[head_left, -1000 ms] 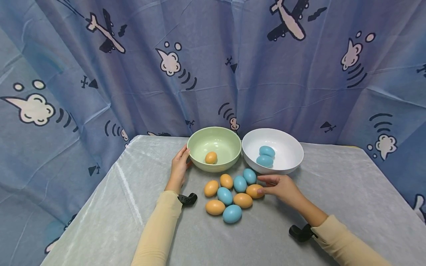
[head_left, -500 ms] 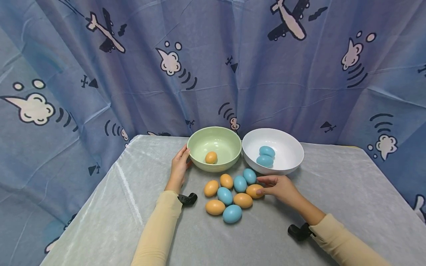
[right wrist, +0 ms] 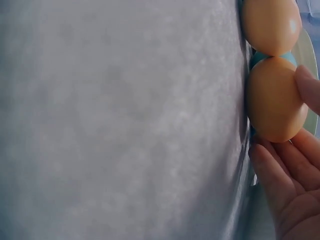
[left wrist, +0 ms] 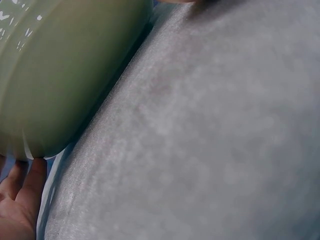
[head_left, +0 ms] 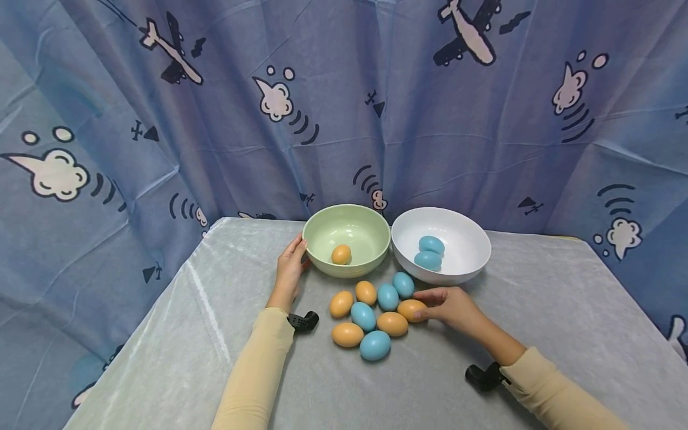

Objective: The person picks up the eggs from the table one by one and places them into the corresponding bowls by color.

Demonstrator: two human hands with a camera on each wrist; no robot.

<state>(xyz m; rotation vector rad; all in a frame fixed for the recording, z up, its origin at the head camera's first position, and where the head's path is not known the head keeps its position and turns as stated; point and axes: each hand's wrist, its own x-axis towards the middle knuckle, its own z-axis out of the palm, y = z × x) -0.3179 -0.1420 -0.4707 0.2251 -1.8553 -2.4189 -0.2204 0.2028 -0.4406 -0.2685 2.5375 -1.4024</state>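
Observation:
In the head view my right hand (head_left: 451, 307) has an orange egg (head_left: 411, 310) between thumb and fingers, at the right end of a cluster on the table. The right wrist view shows the thumb on one side of this orange egg (right wrist: 276, 100) and the fingers on the other. My left hand (head_left: 290, 267) touches the outer left side of a green bowl (head_left: 371, 254), which has one orange egg (head_left: 341, 255) in it. In the left wrist view, fairly straight fingers (left wrist: 32, 185) meet the bowl's wall.
A white bowl (head_left: 467, 245) with two blue eggs (head_left: 428, 260) stands right of the green one. Several loose orange and blue eggs (head_left: 375, 346) lie close together in front of both bowls on the grey cloth (head_left: 419, 388). A patterned blue curtain (head_left: 344, 119) hangs behind.
My right hand has shifted slightly towards me, and its orange egg has moved a trace with it. The left hand, bowls and other eggs stay in place.

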